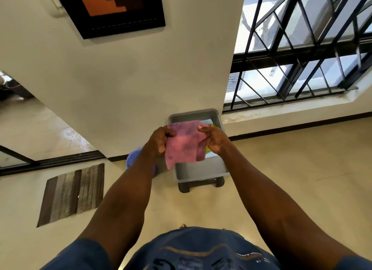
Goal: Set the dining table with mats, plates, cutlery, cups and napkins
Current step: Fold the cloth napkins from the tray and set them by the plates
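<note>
I hold a pink cloth napkin (pixel 184 143) stretched between both hands, above a grey plastic tub (pixel 198 172). My left hand (pixel 160 138) pinches its left top corner and my right hand (pixel 214 139) pinches the right top corner. The cloth hangs down folded, its lower edge over the tub. Inside the tub, something yellow-green (pixel 210 153) and a white edge (pixel 205 121) peek out from behind the napkin; the rest of the contents are hidden.
The tub sits on a low dark stand (pixel 201 184) against a cream wall. A blue-purple basin (pixel 133 156) lies to its left on the floor. A striped brown doormat (pixel 73 193) lies further left by a sliding door track. A barred window (pixel 302 48) is at right.
</note>
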